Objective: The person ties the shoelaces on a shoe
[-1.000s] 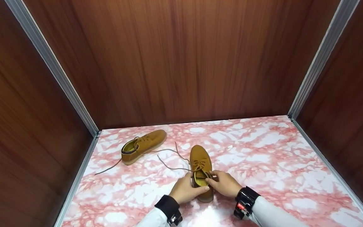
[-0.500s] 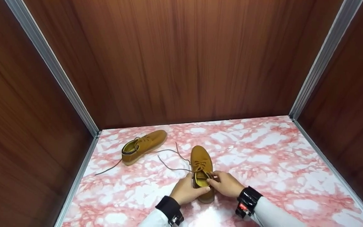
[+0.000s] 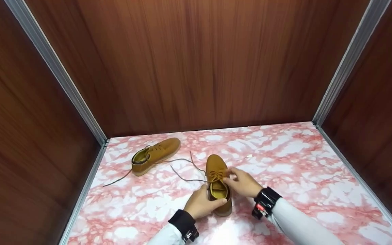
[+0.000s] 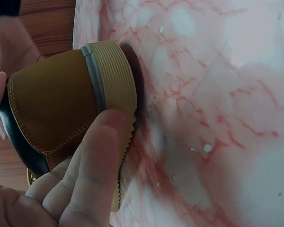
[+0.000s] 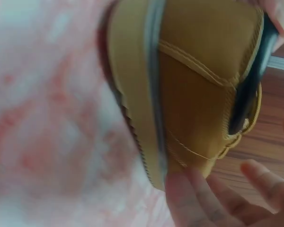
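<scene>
A tan lace-up shoe (image 3: 215,163) stands upright on the pink-and-white marbled surface, toe pointing away. My left hand (image 3: 201,203) holds it by the rear: the fingers (image 4: 97,165) lie along its left side and the thumb reaches over the collar. On the other side, my right hand (image 3: 244,183) touches the shoe beside its laces. Its lower fingers (image 5: 196,194) rest nearly straight against the side, while another finger and the thumb stand apart with a gap between them. Loose ends of brown shoelace (image 3: 189,179) trail left from the shoe.
A second tan shoe (image 3: 158,156) lies at the far left, its lace (image 3: 118,180) spread out on the marbled surface (image 3: 284,177). Dark wood panels (image 3: 196,68) with metal corner strips (image 3: 345,64) enclose the back and sides.
My right hand has moved forward along the shoe, from the collar's right edge up to beside the laces. The left hand and both shoes stay in place.
</scene>
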